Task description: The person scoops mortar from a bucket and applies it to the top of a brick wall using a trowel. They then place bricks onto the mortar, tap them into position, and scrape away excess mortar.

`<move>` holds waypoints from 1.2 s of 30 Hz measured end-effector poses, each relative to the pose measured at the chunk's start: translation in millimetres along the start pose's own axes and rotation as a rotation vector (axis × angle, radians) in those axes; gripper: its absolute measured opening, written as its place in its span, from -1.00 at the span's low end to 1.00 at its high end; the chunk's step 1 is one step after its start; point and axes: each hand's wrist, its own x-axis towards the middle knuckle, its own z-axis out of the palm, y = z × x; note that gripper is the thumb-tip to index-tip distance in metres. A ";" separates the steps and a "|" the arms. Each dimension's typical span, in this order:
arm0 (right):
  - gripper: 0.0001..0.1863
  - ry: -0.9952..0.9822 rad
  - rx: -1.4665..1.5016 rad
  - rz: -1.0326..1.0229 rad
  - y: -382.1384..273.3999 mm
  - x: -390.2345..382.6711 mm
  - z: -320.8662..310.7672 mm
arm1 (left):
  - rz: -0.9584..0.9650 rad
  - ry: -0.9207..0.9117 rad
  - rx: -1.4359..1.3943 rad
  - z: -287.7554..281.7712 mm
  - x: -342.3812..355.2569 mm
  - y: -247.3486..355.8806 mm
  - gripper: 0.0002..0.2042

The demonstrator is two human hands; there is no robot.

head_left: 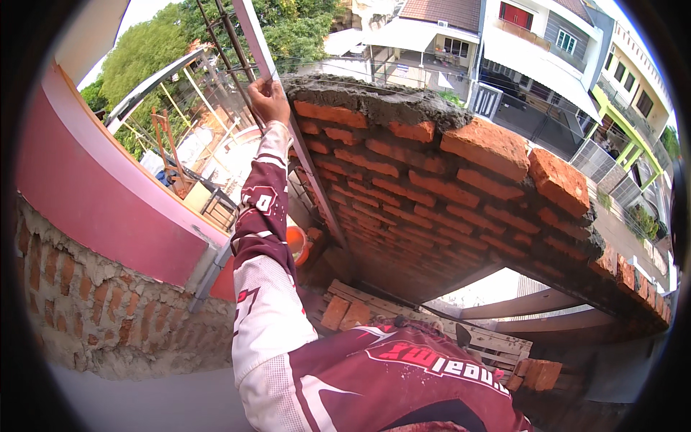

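Note:
My left hand (270, 101) is raised at the far end of my outstretched arm, beside a straight upright post (253, 39) at the left end of the brick wall. Its fingers are pinched together against the post, and whatever is between them is too small to make out. A thin line (374, 87) runs across near the wall's top. Wet grey mortar (345, 97) covers the top left of the red brick wall (425, 180). Further right, bare bricks (558, 180) form the upper edge. My right hand does not show.
Below stands a wooden plank platform (497, 342) with loose bricks (345, 313) and more bricks (536, 374) at its right end. An orange bucket (296, 245) is beyond my arm. A pink curved wall (122, 187) rises at left. Houses and a street lie beyond.

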 end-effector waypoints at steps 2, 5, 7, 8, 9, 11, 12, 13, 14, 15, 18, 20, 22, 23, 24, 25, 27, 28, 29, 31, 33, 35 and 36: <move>-0.55 0.014 0.059 0.021 -6.3 -4.3 -5.9 | 0.002 -0.010 0.061 1.2 3.6 -8.7 -0.68; -0.58 -0.053 0.163 0.162 -18.5 -6.7 -12.0 | -0.105 -0.040 0.058 8.6 12.1 -24.9 -0.59; -0.57 -0.096 0.056 0.272 -20.7 -6.9 -10.6 | -0.088 -0.067 0.062 7.4 17.2 -34.7 -0.53; -0.58 -0.050 0.055 0.304 -18.9 -7.7 -7.2 | -0.084 -0.110 0.024 5.8 19.7 -38.0 -0.49; -0.59 -0.056 -0.046 0.262 -15.1 -8.0 -3.9 | -0.074 -0.116 0.087 2.1 19.0 -40.9 -0.46; -0.57 -0.027 0.090 0.331 -4.5 -13.1 8.6 | -0.023 -0.113 0.177 -13.7 1.9 -47.7 -0.39; -0.57 -0.049 0.115 0.335 1.9 -17.2 14.4 | 0.006 -0.122 0.199 -23.3 -13.8 -50.8 -0.36; -0.58 -0.016 0.144 0.361 4.9 -21.0 22.6 | -0.016 -0.113 0.103 -30.9 -42.4 -55.3 -0.36; -0.59 0.025 0.195 0.425 6.2 -26.1 31.5 | 0.054 -0.151 0.095 -44.0 -80.6 -60.1 -0.37; -0.61 0.010 0.262 0.444 9.2 -32.2 38.1 | 0.021 -0.236 0.106 -58.0 -119.3 -63.2 -0.39; -0.61 0.050 0.374 0.556 8.9 -58.5 67.8 | -0.348 -0.709 0.157 -124.7 -279.7 -63.4 -0.46; -0.61 0.037 0.382 0.668 8.0 -73.4 90.9 | -0.827 -1.178 0.298 -174.3 -368.9 -50.6 -0.47; -0.60 0.030 0.407 0.739 12.7 -89.8 111.1 | -1.278 -1.572 0.561 -226.9 -427.2 -33.6 -0.46; -0.60 0.024 0.437 0.766 13.4 -99.1 122.3 | -1.378 -1.668 0.598 -247.4 -442.7 -27.6 -0.44; -0.60 0.019 0.469 0.792 14.8 -106.6 131.3 | -1.440 -1.754 0.622 -266.3 -453.0 -22.2 -0.43; -0.60 -0.003 0.452 0.799 17.6 -115.7 138.8 | -1.463 -1.800 0.636 -278.5 -460.5 -19.5 -0.41; -0.59 -0.047 0.387 0.796 21.8 -127.8 148.5 | -1.491 -1.860 0.645 -292.2 -465.7 -21.0 -0.38; -0.59 -0.073 0.338 0.798 24.5 -133.5 150.3 | -1.501 -1.878 0.649 -297.0 -467.7 -23.4 -0.36; -0.59 -0.111 0.336 0.796 27.7 -137.1 149.5 | -1.514 -1.888 0.641 -301.3 -468.8 -26.3 -0.34; -0.58 -0.176 0.302 0.749 33.8 -139.0 142.0 | -1.556 -1.887 0.615 -307.5 -475.0 -30.2 -0.31; -0.55 -0.155 0.407 0.753 37.5 -139.9 130.8 | -1.625 -1.850 0.562 -310.8 -484.4 -28.0 -0.27; -0.52 -0.095 0.425 0.731 37.2 -129.8 117.5 | -1.698 -1.811 0.455 -303.5 -496.7 -17.9 -0.24; -0.53 -0.075 0.466 0.728 37.3 -123.6 110.0 | -1.744 -1.796 0.367 -293.1 -504.1 -10.6 -0.22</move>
